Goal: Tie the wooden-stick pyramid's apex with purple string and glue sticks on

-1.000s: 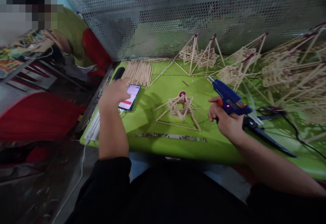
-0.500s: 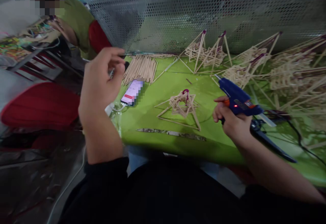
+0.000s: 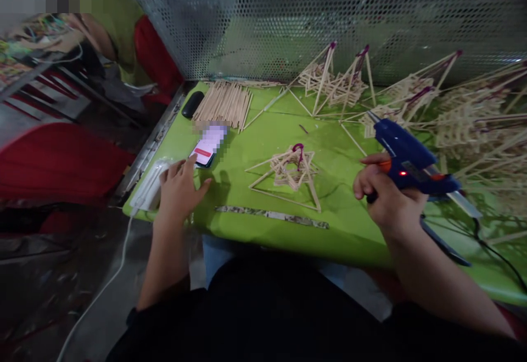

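Note:
My right hand is closed round a blue glue gun with a red light on, nozzle pointing up and left, held above the green table. My left hand lies flat with fingers spread at the table's near left corner, just below a phone with a lit screen. A small stick frame with a purple tie lies between my hands. A flat strip lies in front of it.
A bundle of loose sticks and a black oblong object lie at the back left. Several finished stick frames pile up at the back and right. Perforated metal screen behind. Another person sits at far left. Black scissors lie under my right wrist.
My left hand, raised in the air half a second ago, has come down flat on the table's near corner below the phone. My right hand keeps the glue gun, slightly further right.

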`<action>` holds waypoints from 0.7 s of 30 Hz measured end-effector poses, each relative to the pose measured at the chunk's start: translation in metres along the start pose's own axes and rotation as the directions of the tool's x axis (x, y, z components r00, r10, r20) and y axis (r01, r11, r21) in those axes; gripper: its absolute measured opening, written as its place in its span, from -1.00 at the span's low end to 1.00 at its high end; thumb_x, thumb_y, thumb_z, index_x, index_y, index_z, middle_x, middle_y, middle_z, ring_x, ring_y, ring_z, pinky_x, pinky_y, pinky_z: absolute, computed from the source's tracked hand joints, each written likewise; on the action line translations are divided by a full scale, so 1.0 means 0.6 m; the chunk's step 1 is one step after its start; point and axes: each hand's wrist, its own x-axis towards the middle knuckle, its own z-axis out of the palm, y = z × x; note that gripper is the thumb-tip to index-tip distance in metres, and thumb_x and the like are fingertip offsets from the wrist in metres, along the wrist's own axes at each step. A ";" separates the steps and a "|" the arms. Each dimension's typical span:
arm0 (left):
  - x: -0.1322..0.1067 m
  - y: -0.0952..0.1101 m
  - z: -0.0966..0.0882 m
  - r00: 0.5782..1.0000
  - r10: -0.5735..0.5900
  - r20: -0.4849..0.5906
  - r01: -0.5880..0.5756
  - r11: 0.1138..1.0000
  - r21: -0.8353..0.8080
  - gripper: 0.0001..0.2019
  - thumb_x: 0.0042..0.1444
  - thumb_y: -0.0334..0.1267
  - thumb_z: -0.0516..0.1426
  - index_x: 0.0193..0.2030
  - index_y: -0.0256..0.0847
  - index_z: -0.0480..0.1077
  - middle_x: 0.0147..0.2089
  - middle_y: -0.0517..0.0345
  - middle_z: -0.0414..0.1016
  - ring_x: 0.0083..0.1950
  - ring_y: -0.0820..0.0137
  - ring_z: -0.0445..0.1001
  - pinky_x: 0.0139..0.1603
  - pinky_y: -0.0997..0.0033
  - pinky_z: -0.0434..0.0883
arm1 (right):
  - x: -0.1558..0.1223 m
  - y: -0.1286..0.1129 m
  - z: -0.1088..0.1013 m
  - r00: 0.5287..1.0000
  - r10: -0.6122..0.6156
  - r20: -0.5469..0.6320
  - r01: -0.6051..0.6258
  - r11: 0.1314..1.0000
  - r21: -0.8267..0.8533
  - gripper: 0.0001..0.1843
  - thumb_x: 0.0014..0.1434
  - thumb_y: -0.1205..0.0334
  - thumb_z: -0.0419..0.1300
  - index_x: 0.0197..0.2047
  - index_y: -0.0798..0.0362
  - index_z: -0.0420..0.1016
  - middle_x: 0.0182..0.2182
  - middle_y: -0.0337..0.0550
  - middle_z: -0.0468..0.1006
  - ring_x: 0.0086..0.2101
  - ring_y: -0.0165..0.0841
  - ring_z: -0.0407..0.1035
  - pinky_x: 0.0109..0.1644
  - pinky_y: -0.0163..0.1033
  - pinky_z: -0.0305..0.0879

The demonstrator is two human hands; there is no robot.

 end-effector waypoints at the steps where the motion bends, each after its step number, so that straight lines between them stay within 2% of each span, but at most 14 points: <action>1: 0.003 0.002 0.002 1.000 0.016 0.005 -0.016 1.000 0.003 -0.15 0.57 0.16 0.21 0.83 -0.19 0.22 0.66 -0.48 0.59 0.80 -0.44 0.37 0.74 -0.66 0.29 | 0.000 0.002 0.000 1.000 -0.008 -0.006 0.008 1.000 0.003 -0.71 0.42 -0.09 0.65 -0.04 -0.09 0.81 -0.53 -0.39 0.35 -0.57 -0.38 0.25 -0.52 -0.16 0.39; 4: 0.011 0.009 0.001 0.998 0.056 -0.001 -0.056 0.998 -0.019 -0.17 0.53 0.16 0.26 0.76 -0.23 0.30 0.67 -0.49 0.59 0.79 -0.42 0.40 0.78 -0.64 0.22 | 0.002 0.004 0.000 1.000 -0.015 -0.012 0.015 1.000 0.012 -0.71 0.43 -0.08 0.65 0.00 -0.11 0.80 -0.51 -0.39 0.35 -0.56 -0.38 0.27 -0.51 -0.16 0.41; 6: 0.009 0.016 -0.002 0.992 0.127 0.007 -0.126 0.989 -0.079 -0.25 0.53 0.12 0.28 0.72 -0.16 0.36 0.68 -0.40 0.59 0.78 -0.35 0.44 0.78 -0.58 0.25 | 0.003 0.003 0.001 1.000 -0.011 -0.004 0.011 1.000 0.010 -0.72 0.44 -0.07 0.64 0.02 -0.12 0.80 -0.51 -0.39 0.35 -0.56 -0.38 0.28 -0.51 -0.15 0.41; 9: -0.007 0.038 -0.013 0.968 0.251 -0.001 -0.248 0.956 -0.160 -0.42 0.57 0.05 0.26 0.62 -0.05 0.48 0.64 -0.23 0.67 0.70 -0.23 0.57 0.74 -0.45 0.38 | 0.003 0.002 0.000 1.000 -0.009 -0.003 0.009 1.000 0.006 -0.70 0.43 -0.11 0.65 0.01 -0.13 0.80 -0.52 -0.39 0.33 -0.57 -0.37 0.26 -0.52 -0.14 0.41; 11: -0.023 0.064 -0.031 0.937 0.345 -0.050 -0.349 0.921 -0.175 -0.56 0.63 0.01 0.24 0.50 -0.03 0.57 0.46 -0.17 0.80 0.52 -0.18 0.73 0.61 -0.38 0.53 | 0.001 0.003 -0.002 1.000 0.000 -0.011 0.000 1.000 0.003 -0.67 0.42 -0.15 0.67 0.00 -0.14 0.80 -0.51 -0.37 0.33 -0.56 -0.36 0.27 -0.52 -0.13 0.41; 12: -0.030 0.081 -0.045 0.903 0.424 -0.073 -0.430 0.885 -0.179 -0.63 0.65 0.00 0.24 0.44 -0.03 0.61 0.36 -0.13 0.85 0.40 -0.14 0.79 0.49 -0.31 0.61 | 0.000 0.003 -0.003 1.000 0.008 -0.011 -0.008 1.000 -0.005 -0.66 0.42 -0.17 0.67 0.00 -0.14 0.81 -0.51 -0.36 0.35 -0.56 -0.36 0.28 -0.52 -0.12 0.41; 13: -0.037 0.101 -0.062 0.851 0.516 -0.094 -0.525 0.830 -0.188 -0.67 0.66 -0.02 0.25 0.40 -0.03 0.63 0.27 -0.09 0.88 0.30 -0.09 0.83 0.39 -0.24 0.66 | -0.003 0.004 -0.004 1.000 0.016 -0.009 -0.016 1.000 -0.012 -0.65 0.43 -0.18 0.67 0.01 -0.14 0.82 -0.50 -0.35 0.36 -0.55 -0.35 0.29 -0.52 -0.12 0.40; 16: -0.038 0.166 -0.125 0.679 0.718 -0.153 -0.733 0.658 -0.172 -0.74 0.69 -0.13 0.26 0.38 -0.05 0.63 0.15 0.01 0.90 0.11 0.06 0.85 0.21 -0.08 0.70 | -0.010 0.007 -0.007 0.999 0.034 0.000 -0.034 0.999 -0.036 -0.63 0.43 -0.21 0.67 0.02 -0.14 0.83 -0.51 -0.36 0.38 -0.56 -0.34 0.32 -0.50 -0.13 0.39; 17: -0.031 0.186 -0.144 0.657 0.739 -0.148 -0.753 0.638 -0.158 -0.73 0.70 -0.17 0.23 0.39 -0.09 0.63 0.14 -0.02 0.89 0.13 0.05 0.85 0.20 -0.07 0.70 | -0.012 0.008 -0.008 0.999 0.037 0.004 -0.037 0.999 -0.039 -0.62 0.43 -0.22 0.67 0.02 -0.14 0.82 -0.52 -0.38 0.38 -0.56 -0.34 0.32 -0.50 -0.14 0.40; 18: -0.019 0.205 -0.159 0.662 0.740 -0.114 -0.749 0.649 -0.137 -0.71 0.72 -0.16 0.21 0.41 -0.14 0.62 0.15 -0.07 0.88 0.15 0.02 0.85 0.21 -0.09 0.70 | -0.013 0.009 -0.008 0.999 0.042 0.009 -0.042 0.998 -0.040 -0.60 0.42 -0.24 0.68 0.02 -0.15 0.81 -0.53 -0.39 0.37 -0.57 -0.34 0.32 -0.49 -0.14 0.41; 20: 0.017 0.232 -0.170 0.726 0.687 -0.002 -0.685 0.723 -0.092 -0.59 0.74 -0.09 0.20 0.52 -0.26 0.57 0.27 -0.22 0.84 0.23 -0.08 0.83 0.28 -0.17 0.71 | -0.014 0.010 -0.007 0.998 0.052 0.026 -0.051 0.998 -0.044 -0.57 0.41 -0.26 0.69 0.02 -0.14 0.79 -0.54 -0.40 0.37 -0.57 -0.34 0.33 -0.48 -0.14 0.43; 21: 0.040 0.240 -0.164 0.752 0.658 0.042 -0.655 0.752 -0.072 -0.52 0.72 -0.05 0.22 0.56 -0.32 0.53 0.34 -0.31 0.81 0.29 -0.16 0.81 0.32 -0.24 0.71 | -0.014 0.010 -0.007 0.998 0.056 0.030 -0.054 0.997 -0.048 -0.55 0.40 -0.28 0.69 0.02 -0.13 0.79 -0.53 -0.39 0.38 -0.57 -0.34 0.33 -0.47 -0.14 0.43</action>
